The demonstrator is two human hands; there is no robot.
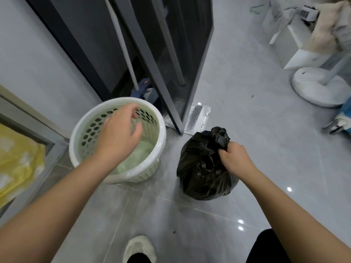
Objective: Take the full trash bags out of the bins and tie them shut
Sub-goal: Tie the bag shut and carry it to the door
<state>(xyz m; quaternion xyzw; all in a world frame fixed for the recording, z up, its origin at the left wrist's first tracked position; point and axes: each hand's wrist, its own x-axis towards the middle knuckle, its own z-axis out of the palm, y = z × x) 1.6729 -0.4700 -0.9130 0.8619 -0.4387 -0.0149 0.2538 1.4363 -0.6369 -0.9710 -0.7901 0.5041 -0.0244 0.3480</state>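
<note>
The right hand (234, 158) clenches the gathered neck of a full black trash bag (203, 169), which sits on the grey tiled floor (266, 139) just right of the bin; the bunched top of the bag sticks up past the fist. The left hand (121, 133) hovers over the white perforated bin (85, 130), fingers loosely spread and holding nothing; the bin's pale green inside shows bare. A white slipper (139, 245) appears at the bottom edge; a fan base (317, 88) stands well apart at right.
</note>
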